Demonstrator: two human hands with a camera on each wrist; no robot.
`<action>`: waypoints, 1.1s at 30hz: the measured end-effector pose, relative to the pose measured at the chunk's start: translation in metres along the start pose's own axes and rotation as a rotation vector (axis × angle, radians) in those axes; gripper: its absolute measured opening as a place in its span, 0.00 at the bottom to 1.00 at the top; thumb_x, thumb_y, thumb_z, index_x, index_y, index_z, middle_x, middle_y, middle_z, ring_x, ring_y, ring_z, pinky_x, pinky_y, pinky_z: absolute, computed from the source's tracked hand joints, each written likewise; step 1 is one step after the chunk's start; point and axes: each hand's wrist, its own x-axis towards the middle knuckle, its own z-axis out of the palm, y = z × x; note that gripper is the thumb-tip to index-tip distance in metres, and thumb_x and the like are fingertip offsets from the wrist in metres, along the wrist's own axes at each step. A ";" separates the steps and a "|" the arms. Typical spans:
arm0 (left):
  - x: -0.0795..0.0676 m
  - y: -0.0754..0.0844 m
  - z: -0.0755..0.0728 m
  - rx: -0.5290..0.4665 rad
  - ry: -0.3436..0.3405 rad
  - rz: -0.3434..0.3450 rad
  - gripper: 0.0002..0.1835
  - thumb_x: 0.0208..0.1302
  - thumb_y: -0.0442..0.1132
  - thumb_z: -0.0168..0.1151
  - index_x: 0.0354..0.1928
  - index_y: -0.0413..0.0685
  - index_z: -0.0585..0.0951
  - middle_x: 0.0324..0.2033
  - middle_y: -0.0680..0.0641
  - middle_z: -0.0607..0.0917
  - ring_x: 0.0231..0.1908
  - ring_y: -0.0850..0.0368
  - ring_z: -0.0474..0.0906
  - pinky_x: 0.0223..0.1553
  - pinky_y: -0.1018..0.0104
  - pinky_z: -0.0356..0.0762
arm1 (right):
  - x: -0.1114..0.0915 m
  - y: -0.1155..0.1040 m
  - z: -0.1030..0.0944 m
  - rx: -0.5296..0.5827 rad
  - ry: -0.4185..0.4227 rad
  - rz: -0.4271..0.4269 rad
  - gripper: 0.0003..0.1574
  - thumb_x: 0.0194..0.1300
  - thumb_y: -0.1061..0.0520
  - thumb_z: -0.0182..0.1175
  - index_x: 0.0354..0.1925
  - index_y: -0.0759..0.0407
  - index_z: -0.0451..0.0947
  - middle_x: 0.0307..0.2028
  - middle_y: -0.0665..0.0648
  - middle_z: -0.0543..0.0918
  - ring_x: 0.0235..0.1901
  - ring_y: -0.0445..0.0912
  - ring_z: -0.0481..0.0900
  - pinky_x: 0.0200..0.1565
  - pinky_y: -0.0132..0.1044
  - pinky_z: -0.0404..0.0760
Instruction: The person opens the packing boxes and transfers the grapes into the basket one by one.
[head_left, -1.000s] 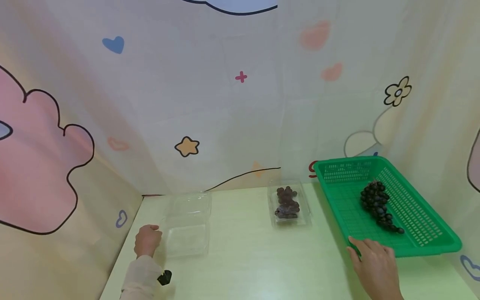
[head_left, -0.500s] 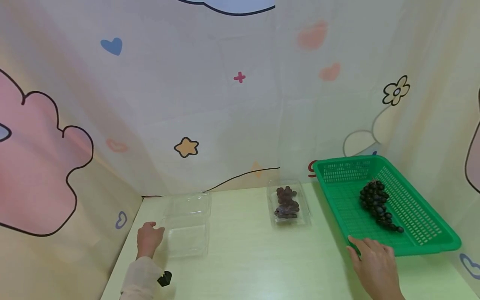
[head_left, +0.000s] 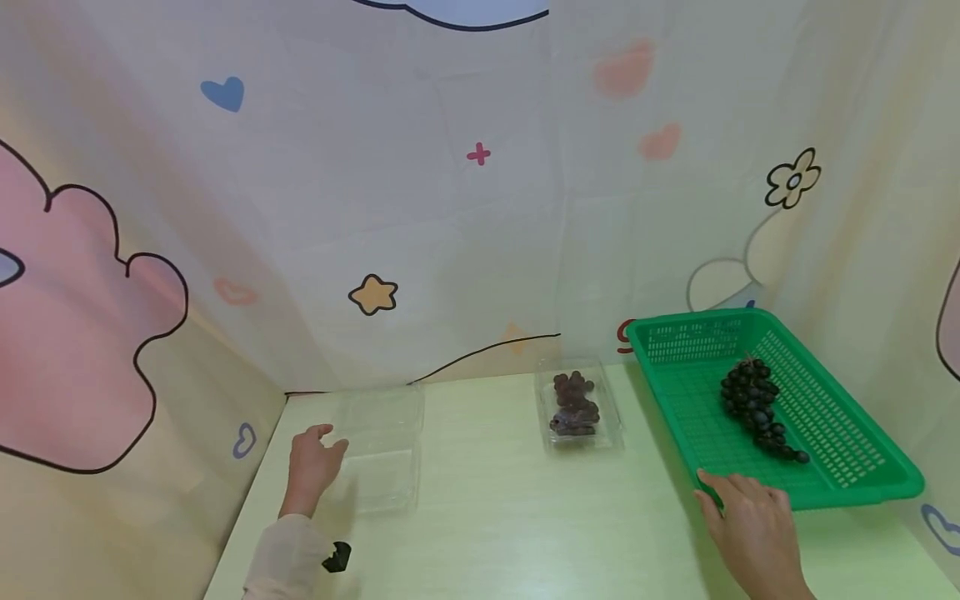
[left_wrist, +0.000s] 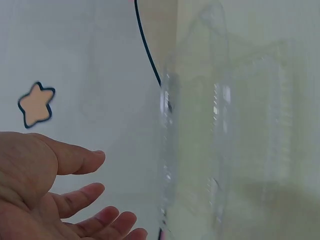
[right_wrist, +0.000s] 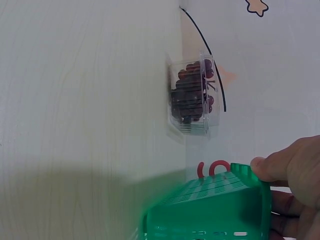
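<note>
In the head view my left hand (head_left: 313, 468) hovers beside an opened clear plastic clamshell box (head_left: 381, 483), with thumb and fingers apart. The left wrist view shows the same hand holding nothing, a gap between it and the clear box (left_wrist: 220, 125). My right hand (head_left: 752, 532) grips the near left corner of a green plastic basket (head_left: 672, 417). In the right wrist view the thumb (right_wrist: 267, 167) lies on the basket rim and the fingers are on its outer side. A bunch of dark grapes (head_left: 752, 407) lies inside the basket.
A second clear plastic box (head_left: 611, 417) holding dark grapes (head_left: 574, 408) stands at the back, between the open box and the basket. Behind the pale table (head_left: 480, 517) hangs a printed curtain (head_left: 450, 208). A small black object (head_left: 337, 557) sits at the left wrist.
My left hand has moved right and away from me, towards the clear clamshell box, its thumb and fingers spreading from a closer curl. The right hand stays on the basket.
</note>
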 end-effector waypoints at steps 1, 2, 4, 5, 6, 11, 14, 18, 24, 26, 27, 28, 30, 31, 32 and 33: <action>-0.002 0.005 0.001 0.001 0.001 0.015 0.29 0.76 0.37 0.55 0.70 0.24 0.65 0.70 0.21 0.58 0.68 0.24 0.60 0.63 0.34 0.68 | 0.000 0.000 0.000 0.001 0.004 0.000 0.20 0.50 0.61 0.79 0.43 0.64 0.89 0.31 0.61 0.86 0.30 0.59 0.82 0.35 0.59 0.71; -0.004 0.011 0.002 0.004 0.001 0.026 0.29 0.76 0.37 0.55 0.71 0.25 0.65 0.70 0.22 0.59 0.67 0.25 0.62 0.62 0.34 0.69 | 0.000 0.000 0.000 0.001 0.005 0.000 0.19 0.50 0.61 0.79 0.43 0.64 0.89 0.30 0.61 0.86 0.30 0.58 0.82 0.35 0.59 0.72; -0.007 0.023 0.004 0.003 0.006 0.047 0.29 0.76 0.36 0.56 0.71 0.25 0.64 0.69 0.22 0.61 0.67 0.25 0.64 0.62 0.35 0.70 | 0.000 0.000 0.000 0.001 0.006 0.001 0.19 0.50 0.61 0.79 0.43 0.64 0.89 0.30 0.61 0.86 0.30 0.58 0.82 0.35 0.59 0.72; -0.009 0.029 0.005 0.000 0.009 0.058 0.29 0.75 0.36 0.57 0.71 0.25 0.64 0.69 0.23 0.61 0.66 0.25 0.65 0.62 0.36 0.71 | 0.000 0.000 0.000 0.000 0.007 0.002 0.19 0.50 0.61 0.79 0.43 0.64 0.89 0.30 0.61 0.86 0.30 0.58 0.82 0.35 0.59 0.72; -0.010 0.034 0.007 -0.006 0.008 0.070 0.30 0.75 0.36 0.57 0.71 0.25 0.63 0.69 0.23 0.62 0.66 0.26 0.65 0.62 0.36 0.71 | 0.000 0.001 0.000 0.000 0.008 0.002 0.19 0.50 0.61 0.79 0.43 0.64 0.89 0.30 0.61 0.86 0.30 0.58 0.82 0.35 0.59 0.72; -0.019 0.057 0.017 -0.033 0.005 0.128 0.31 0.74 0.35 0.59 0.71 0.25 0.62 0.68 0.24 0.65 0.65 0.27 0.67 0.61 0.37 0.72 | 0.001 0.001 0.000 0.007 0.018 0.005 0.19 0.49 0.61 0.80 0.42 0.64 0.89 0.30 0.61 0.86 0.29 0.58 0.82 0.35 0.59 0.71; -0.025 0.067 0.025 -0.037 0.016 0.156 0.30 0.73 0.34 0.60 0.71 0.26 0.64 0.66 0.26 0.67 0.64 0.29 0.69 0.59 0.39 0.74 | 0.001 0.002 0.000 0.013 0.015 0.008 0.19 0.50 0.62 0.79 0.42 0.64 0.89 0.30 0.62 0.86 0.30 0.59 0.83 0.35 0.59 0.71; -0.034 0.081 0.036 -0.049 0.024 0.199 0.29 0.73 0.34 0.62 0.70 0.28 0.67 0.65 0.28 0.69 0.62 0.32 0.71 0.56 0.41 0.76 | 0.001 0.002 0.000 0.016 0.001 0.017 0.18 0.51 0.61 0.79 0.43 0.63 0.89 0.30 0.61 0.86 0.30 0.58 0.82 0.34 0.59 0.71; -0.049 0.103 0.052 -0.091 -0.019 0.249 0.29 0.73 0.34 0.63 0.70 0.29 0.68 0.64 0.30 0.70 0.61 0.34 0.73 0.53 0.43 0.79 | 0.001 0.002 0.000 0.018 0.002 0.018 0.19 0.51 0.61 0.79 0.43 0.63 0.89 0.30 0.61 0.86 0.30 0.58 0.82 0.35 0.60 0.72; -0.054 0.110 0.058 -0.110 -0.040 0.258 0.29 0.73 0.34 0.63 0.70 0.29 0.67 0.64 0.30 0.70 0.60 0.35 0.73 0.54 0.43 0.79 | 0.001 0.002 0.000 0.020 -0.006 0.019 0.18 0.51 0.61 0.79 0.43 0.63 0.89 0.30 0.61 0.86 0.30 0.58 0.82 0.35 0.60 0.72; -0.057 0.114 0.060 -0.122 -0.050 0.261 0.30 0.72 0.34 0.63 0.70 0.29 0.67 0.64 0.30 0.70 0.60 0.35 0.74 0.55 0.43 0.78 | 0.001 0.003 0.001 0.022 -0.012 0.021 0.18 0.51 0.61 0.79 0.43 0.63 0.89 0.30 0.61 0.86 0.30 0.58 0.82 0.35 0.60 0.72; -0.059 0.117 0.063 -0.132 -0.059 0.265 0.30 0.72 0.34 0.64 0.71 0.29 0.66 0.64 0.30 0.70 0.59 0.35 0.74 0.56 0.43 0.78 | 0.000 0.002 0.000 0.024 -0.017 0.023 0.18 0.52 0.61 0.79 0.43 0.63 0.89 0.30 0.60 0.86 0.30 0.58 0.82 0.35 0.60 0.72; -0.062 0.123 0.069 -0.152 -0.076 0.276 0.31 0.72 0.34 0.64 0.71 0.29 0.66 0.64 0.30 0.71 0.58 0.36 0.75 0.57 0.43 0.77 | 0.001 0.003 0.000 0.023 -0.028 0.026 0.18 0.52 0.61 0.78 0.43 0.63 0.89 0.30 0.60 0.86 0.30 0.58 0.82 0.35 0.60 0.71; -0.064 0.125 0.072 -0.163 -0.082 0.281 0.31 0.71 0.34 0.65 0.71 0.29 0.66 0.64 0.30 0.71 0.58 0.36 0.75 0.58 0.43 0.77 | 0.001 0.003 0.000 0.023 -0.031 0.028 0.18 0.53 0.60 0.78 0.43 0.63 0.89 0.30 0.60 0.86 0.30 0.58 0.82 0.35 0.60 0.71; -0.065 0.127 0.075 -0.171 -0.085 0.286 0.31 0.71 0.34 0.65 0.71 0.30 0.66 0.63 0.30 0.71 0.58 0.37 0.76 0.58 0.43 0.77 | 0.001 0.003 0.000 0.023 -0.038 0.031 0.18 0.53 0.60 0.78 0.43 0.63 0.89 0.31 0.60 0.86 0.30 0.58 0.82 0.35 0.60 0.71; -0.066 0.129 0.077 -0.177 -0.088 0.289 0.31 0.71 0.34 0.65 0.71 0.30 0.67 0.63 0.31 0.72 0.58 0.37 0.76 0.58 0.43 0.77 | 0.001 0.003 -0.001 0.023 -0.045 0.034 0.18 0.53 0.60 0.78 0.43 0.63 0.89 0.31 0.60 0.86 0.30 0.58 0.82 0.35 0.60 0.71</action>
